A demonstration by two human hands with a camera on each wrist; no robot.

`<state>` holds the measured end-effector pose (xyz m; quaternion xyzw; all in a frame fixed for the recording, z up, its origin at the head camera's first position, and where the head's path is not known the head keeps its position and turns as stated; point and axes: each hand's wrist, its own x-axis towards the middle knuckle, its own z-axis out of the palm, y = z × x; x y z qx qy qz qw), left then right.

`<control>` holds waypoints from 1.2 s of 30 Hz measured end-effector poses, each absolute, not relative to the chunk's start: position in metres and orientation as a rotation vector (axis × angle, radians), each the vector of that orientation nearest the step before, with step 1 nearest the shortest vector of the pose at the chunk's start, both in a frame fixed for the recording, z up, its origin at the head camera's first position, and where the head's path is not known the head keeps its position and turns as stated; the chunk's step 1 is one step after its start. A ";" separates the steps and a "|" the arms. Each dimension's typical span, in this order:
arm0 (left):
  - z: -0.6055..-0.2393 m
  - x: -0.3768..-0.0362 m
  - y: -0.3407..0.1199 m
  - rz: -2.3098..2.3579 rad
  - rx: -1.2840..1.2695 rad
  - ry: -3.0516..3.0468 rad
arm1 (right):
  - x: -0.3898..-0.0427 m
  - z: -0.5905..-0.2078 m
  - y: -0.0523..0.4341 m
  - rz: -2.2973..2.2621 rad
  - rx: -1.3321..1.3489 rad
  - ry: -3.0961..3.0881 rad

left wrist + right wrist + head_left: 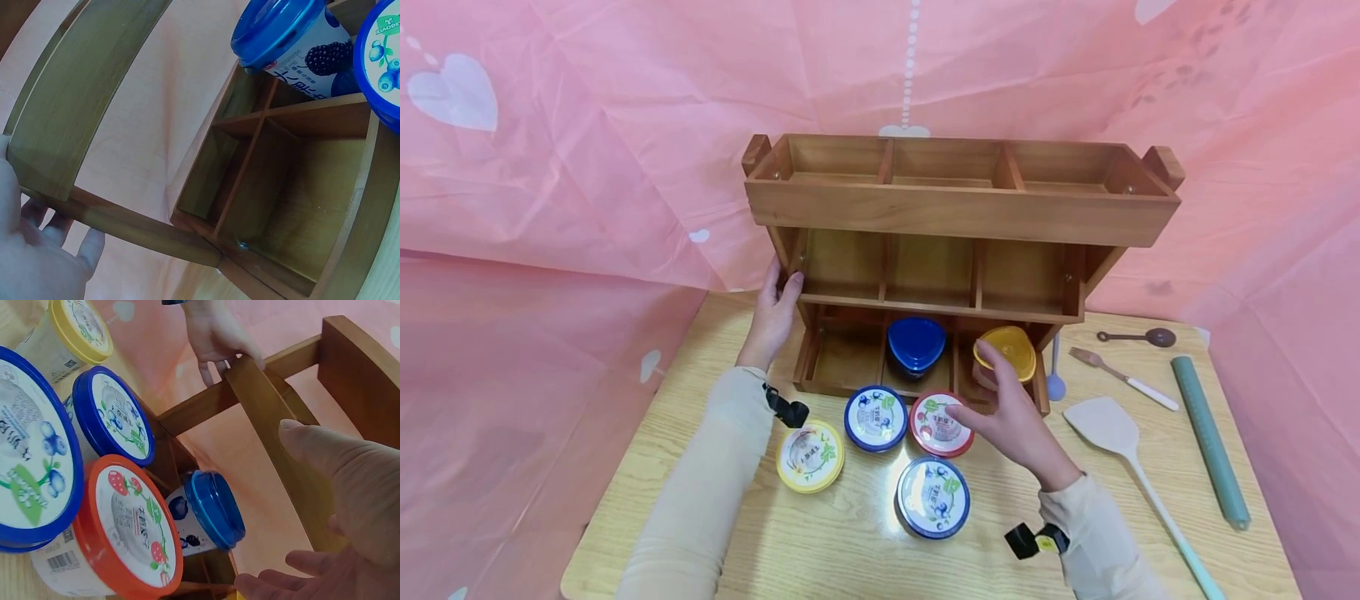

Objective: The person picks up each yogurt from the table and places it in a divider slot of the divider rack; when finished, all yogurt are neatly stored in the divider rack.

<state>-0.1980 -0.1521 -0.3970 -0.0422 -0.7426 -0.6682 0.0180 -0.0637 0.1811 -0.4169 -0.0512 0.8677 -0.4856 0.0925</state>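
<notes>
A three-tier wooden rack (pixel 962 208) stands on the table. My left hand (pixel 772 321) grips the left end of its middle shelf, with fingers curled round the side in the left wrist view. In the bottom tier, a tub with a blue lid (pixel 916 342) sits in the middle compartment. A tub with a yellow-orange lid (pixel 1013 350) is in the right one. My right hand (pixel 1011 417) is at that tub's left front, fingers spread and partly over its lid. In the right wrist view only a sliver of yellow shows below the fingers, so contact is unclear.
In front of the rack stand tubs with a red lid (pixel 942 425), blue lids (pixel 876 418) and a yellow lid (pixel 810 457). To the right lie a spatula (pixel 1108 425), a fork (pixel 1123 377), a brown spoon (pixel 1159 337), a blue spoon (pixel 1056 386) and a green rod (pixel 1210 442).
</notes>
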 end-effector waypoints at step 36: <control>-0.398 -0.199 -0.152 -2.066 -0.136 -2.306 | 0.048 -0.500 0.179 -1.398 -0.229 2.434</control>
